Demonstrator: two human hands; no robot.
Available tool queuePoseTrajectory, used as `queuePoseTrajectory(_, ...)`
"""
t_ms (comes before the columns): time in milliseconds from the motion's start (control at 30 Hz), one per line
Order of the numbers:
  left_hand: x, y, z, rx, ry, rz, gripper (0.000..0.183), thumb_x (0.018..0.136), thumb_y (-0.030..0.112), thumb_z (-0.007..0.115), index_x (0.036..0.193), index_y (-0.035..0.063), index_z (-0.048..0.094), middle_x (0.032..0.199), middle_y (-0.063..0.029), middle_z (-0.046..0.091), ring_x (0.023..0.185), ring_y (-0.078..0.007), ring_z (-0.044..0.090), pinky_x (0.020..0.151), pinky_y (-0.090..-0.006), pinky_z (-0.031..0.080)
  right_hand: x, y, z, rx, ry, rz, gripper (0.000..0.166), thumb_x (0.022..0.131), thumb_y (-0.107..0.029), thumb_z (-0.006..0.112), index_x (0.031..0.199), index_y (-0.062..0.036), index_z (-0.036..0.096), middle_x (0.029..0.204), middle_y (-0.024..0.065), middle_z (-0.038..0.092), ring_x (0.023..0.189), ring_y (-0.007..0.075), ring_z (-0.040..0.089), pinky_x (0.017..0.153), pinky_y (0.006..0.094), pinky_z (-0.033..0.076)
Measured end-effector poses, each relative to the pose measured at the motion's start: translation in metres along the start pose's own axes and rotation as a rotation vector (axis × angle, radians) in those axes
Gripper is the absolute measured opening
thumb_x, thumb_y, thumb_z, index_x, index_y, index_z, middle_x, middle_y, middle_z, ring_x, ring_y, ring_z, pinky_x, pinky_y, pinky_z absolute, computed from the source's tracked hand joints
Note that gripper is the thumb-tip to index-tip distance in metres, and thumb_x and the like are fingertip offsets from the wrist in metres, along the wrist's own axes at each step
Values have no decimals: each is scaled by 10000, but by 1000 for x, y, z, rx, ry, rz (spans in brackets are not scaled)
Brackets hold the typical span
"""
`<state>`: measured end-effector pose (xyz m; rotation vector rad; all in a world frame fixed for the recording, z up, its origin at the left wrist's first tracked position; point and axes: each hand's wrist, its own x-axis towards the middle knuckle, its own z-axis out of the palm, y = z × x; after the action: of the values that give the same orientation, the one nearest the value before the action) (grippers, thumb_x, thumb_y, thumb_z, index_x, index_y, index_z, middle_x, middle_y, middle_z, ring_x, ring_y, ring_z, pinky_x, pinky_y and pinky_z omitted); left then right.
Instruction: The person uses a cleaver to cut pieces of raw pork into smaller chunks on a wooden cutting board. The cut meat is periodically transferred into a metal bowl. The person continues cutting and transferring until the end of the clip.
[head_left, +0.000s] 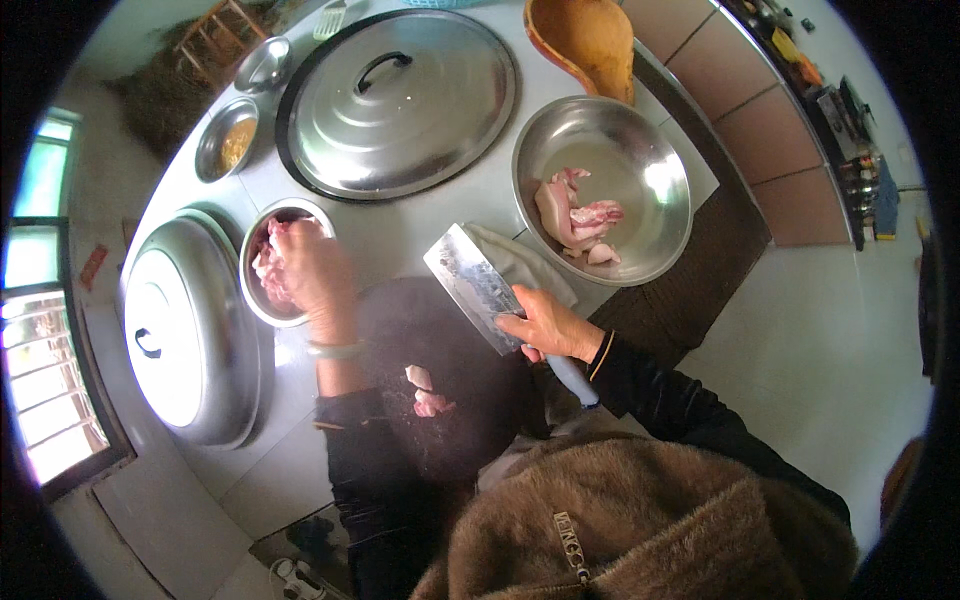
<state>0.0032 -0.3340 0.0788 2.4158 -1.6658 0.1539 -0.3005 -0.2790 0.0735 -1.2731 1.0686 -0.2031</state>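
My right hand (551, 322) grips a cleaver (476, 285), its broad steel blade raised over the edge of a dark round chopping board (405, 315). Blurred, my left hand (319, 266) reaches into a small steel bowl (250, 300) of raw meat pieces (270, 266). Whether its fingers hold any meat cannot be made out. On the board lie a pale fatty piece (418, 377) and a pinker piece of meat (433, 405), touching or almost so. Larger strips of raw meat (562, 217) rest in a wide steel basin (660, 225) beyond the cleaver.
A folded cloth (517, 259) lies beside the basin. Behind stand a large lidded wok (405, 112), a gourd ladle (585, 37) and a small bowl with yellowish contents (236, 142). Left of my left hand is a domed metal lid (187, 330).
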Motion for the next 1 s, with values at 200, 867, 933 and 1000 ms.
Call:
queuePoseTrajectory(200,-44,-85,-37,-98,101,57,335,890,145,582,1200,26,622,1278,-224,553,1179,-398,515,981,-466,434,8,-8,18,-92,-148,-70,272,931,-208,586,1023,31,497,596,69,566,417,144,555,400,306,443)
queuePoseTrajectory(867,-292,21,-10,-604,45,-321,597,790,-18,713,1343,39,495,1212,-184,470,1087,-332,532,932,-406,468,1,16,66,-327,-539,-52,282,944,-211,579,939,46,462,621,101,605,430,146,569,419,302,463)
queuePoseTrajectory(933,-291,19,-8,-632,73,-341,535,793,-42,695,1299,52,551,1190,-165,482,1021,-294,569,878,-374,500,-2,13,72,-288,-561,-42,279,942,-205,578,944,51,466,620,100,606,430,149,571,423,305,468)
queuePoseTrajectory(1000,-287,14,-3,-689,120,-355,479,795,-61,679,1251,63,600,1162,-144,498,942,-247,603,813,-336,531,-1,7,79,-287,-563,-51,287,941,-205,578,957,61,472,602,103,602,437,156,584,423,309,473)
